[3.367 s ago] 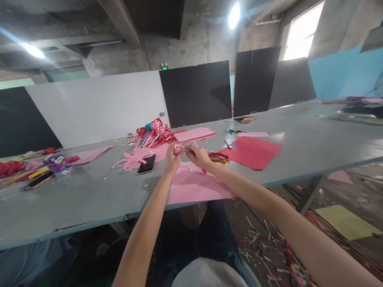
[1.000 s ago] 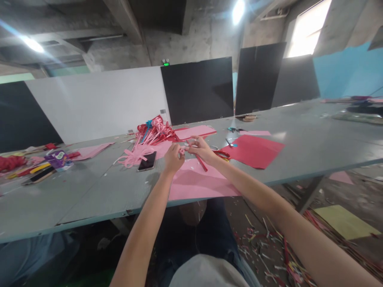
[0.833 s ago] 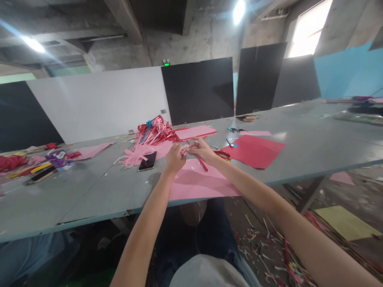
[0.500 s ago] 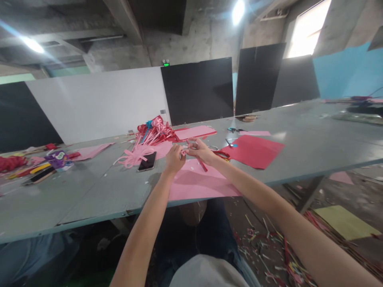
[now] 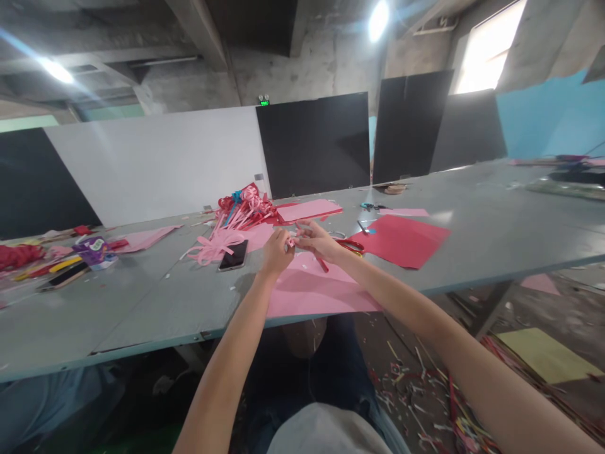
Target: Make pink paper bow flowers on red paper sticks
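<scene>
Pink strip point(image 5: 291, 242) pinched between fingers point(image 5: 286, 237).

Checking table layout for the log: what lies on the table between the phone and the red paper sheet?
In the head view, between phone and red sheet: both hands, left hand, right hand, working a small pink piece, and red-handled scissors.

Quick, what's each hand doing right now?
Left hand: closed, pinching a small pink paper piece.
Right hand: pinching the same piece, red stick beneath it.
</scene>
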Action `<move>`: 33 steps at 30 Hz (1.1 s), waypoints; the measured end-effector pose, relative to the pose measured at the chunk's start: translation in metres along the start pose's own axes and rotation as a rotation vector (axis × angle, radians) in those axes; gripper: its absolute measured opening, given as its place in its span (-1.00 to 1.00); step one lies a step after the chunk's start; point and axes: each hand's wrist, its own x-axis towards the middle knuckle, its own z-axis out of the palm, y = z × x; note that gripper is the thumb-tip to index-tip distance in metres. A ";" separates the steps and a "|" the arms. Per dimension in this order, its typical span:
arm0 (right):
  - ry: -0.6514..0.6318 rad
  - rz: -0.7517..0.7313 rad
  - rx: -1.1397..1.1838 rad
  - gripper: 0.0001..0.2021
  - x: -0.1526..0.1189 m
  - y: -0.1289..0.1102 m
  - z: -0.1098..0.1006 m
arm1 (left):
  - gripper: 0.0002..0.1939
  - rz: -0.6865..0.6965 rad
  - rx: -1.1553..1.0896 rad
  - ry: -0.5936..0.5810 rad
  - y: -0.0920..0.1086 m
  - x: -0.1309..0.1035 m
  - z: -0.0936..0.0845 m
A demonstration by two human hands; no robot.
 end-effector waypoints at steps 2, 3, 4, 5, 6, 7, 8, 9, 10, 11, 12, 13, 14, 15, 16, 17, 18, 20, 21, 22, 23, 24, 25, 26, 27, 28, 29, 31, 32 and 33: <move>-0.003 0.011 -0.023 -0.55 0.000 0.000 -0.001 | -0.77 0.006 0.010 0.001 0.000 0.000 0.000; -0.002 0.015 -0.031 -0.55 0.000 0.000 -0.001 | -0.77 0.011 0.018 0.001 -0.001 0.000 0.000; 0.003 0.018 -0.034 -0.54 0.000 0.000 -0.001 | -0.77 0.018 0.023 0.000 -0.001 0.000 0.000; 0.011 0.020 -0.034 -0.52 0.000 0.000 -0.001 | -0.77 0.026 0.026 -0.002 -0.002 0.000 0.000; 0.025 0.021 -0.032 -0.50 0.000 0.000 0.000 | -0.78 0.032 0.025 -0.003 -0.002 0.000 0.000; 0.043 0.020 -0.033 -0.47 0.001 0.001 0.000 | -0.78 0.036 0.021 -0.003 -0.002 0.000 0.001; 0.064 0.018 -0.039 -0.44 0.001 0.001 0.001 | -0.78 0.036 0.013 -0.001 -0.003 0.000 0.001; 0.087 0.010 -0.046 -0.40 0.001 0.001 0.002 | -0.78 0.032 0.002 0.004 -0.002 0.000 0.002; 0.107 -0.002 -0.056 -0.37 0.002 0.002 0.002 | -0.78 0.023 -0.016 0.009 -0.002 0.000 0.003; 0.121 -0.019 -0.066 -0.34 0.002 0.002 0.003 | -0.78 0.008 -0.041 0.015 -0.001 0.000 0.003; 0.127 -0.038 -0.078 -0.33 0.003 0.003 0.003 | -0.78 -0.013 -0.074 0.016 0.000 0.001 0.004; 0.131 -0.059 -0.089 -0.32 0.003 0.003 0.004 | -0.78 -0.042 -0.115 0.009 0.002 0.001 0.005; 0.133 -0.084 -0.099 -0.31 0.004 0.003 0.004 | -0.78 -0.081 -0.162 -0.008 0.003 0.002 0.005; 0.138 -0.111 -0.112 -0.31 0.004 0.004 0.004 | -0.79 -0.126 -0.212 -0.035 0.006 0.002 0.006; 0.146 -0.139 -0.126 -0.32 0.004 0.004 0.004 | -0.79 -0.173 -0.263 -0.067 0.008 0.003 0.006; 0.156 -0.165 -0.142 -0.32 0.004 0.003 0.004 | -0.80 -0.216 -0.316 -0.098 0.010 0.003 0.006; 0.168 -0.187 -0.158 -0.33 0.003 0.003 0.004 | -0.82 -0.251 -0.373 -0.123 0.012 0.002 0.006; 0.187 -0.212 -0.188 -0.34 0.003 0.003 0.003 | -0.86 -0.282 -0.496 -0.151 0.015 0.001 0.005; 0.191 -0.215 -0.196 -0.34 0.002 0.003 0.003 | -0.88 -0.285 -0.558 -0.157 0.016 0.000 0.005; 0.188 -0.214 -0.197 -0.34 0.002 0.003 0.003 | -0.89 -0.286 -0.617 -0.160 0.016 -0.001 0.004; 0.182 -0.212 -0.194 -0.34 0.002 0.003 0.003 | -0.89 -0.286 -0.668 -0.167 0.017 -0.002 0.004; 0.175 -0.209 -0.190 -0.34 0.002 0.003 0.003 | -0.89 -0.292 -0.712 -0.174 0.018 -0.003 0.003; 0.168 -0.205 -0.185 -0.34 0.002 0.003 0.003 | -0.88 -0.305 -0.750 -0.181 0.018 -0.003 0.003; 0.165 -0.202 -0.182 -0.35 0.002 0.004 0.004 | -0.86 -0.325 -0.784 -0.183 0.019 -0.003 0.002; 0.166 -0.200 -0.181 -0.35 0.003 0.004 0.004 | -0.84 -0.352 -0.813 -0.178 0.019 -0.003 0.002; 0.171 -0.200 -0.182 -0.35 0.003 0.005 0.003 | -0.81 -0.384 -0.835 -0.167 0.020 -0.002 0.003; 0.180 -0.203 -0.184 -0.35 0.004 0.006 0.003 | -0.77 -0.417 -0.852 -0.150 0.021 -0.002 0.003; 0.200 -0.214 -0.200 -0.34 0.006 0.008 0.001 | -0.70 -0.469 -0.860 -0.121 0.021 0.000 0.005; 0.213 -0.220 -0.216 -0.34 0.007 0.010 -0.001 | -0.66 -0.481 -0.854 -0.115 0.021 0.001 0.006; 0.229 -0.226 -0.236 -0.35 0.008 0.011 -0.002 | -0.63 -0.483 -0.842 -0.113 0.020 0.001 0.008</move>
